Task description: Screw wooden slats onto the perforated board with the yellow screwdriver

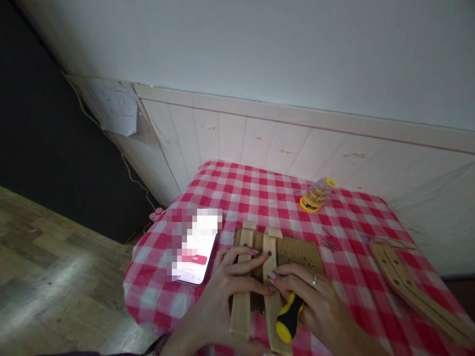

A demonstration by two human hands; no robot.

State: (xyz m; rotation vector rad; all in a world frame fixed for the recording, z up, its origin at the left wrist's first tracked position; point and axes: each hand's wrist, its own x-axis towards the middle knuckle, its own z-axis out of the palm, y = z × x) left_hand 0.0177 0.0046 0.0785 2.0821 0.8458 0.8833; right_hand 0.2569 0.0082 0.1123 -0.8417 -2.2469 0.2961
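Note:
Two pale curved wooden strips (240, 316) lie side by side over a brown block with small dark holes (299, 258), near the table's front. My left hand (232, 279) is laid across both strips, its fingers bent over them and gripping the right-hand one. A screwdriver with a yellow and black handle (290, 317) is held in my right hand (315, 296), its handle pointing back toward me. The right fingertips are pinched against the right strip; the screwdriver's tip is hidden there. A ring (313, 281) shows on one right finger.
Left of my hands lies a lit phone (198, 257), partly blurred out. A clear container with yellow ends (317, 195) lies toward the back. Several thin metal bits (329, 243) and a curved wooden piece with dark holes (404, 282) are on the right of the checked tablecloth (256, 190).

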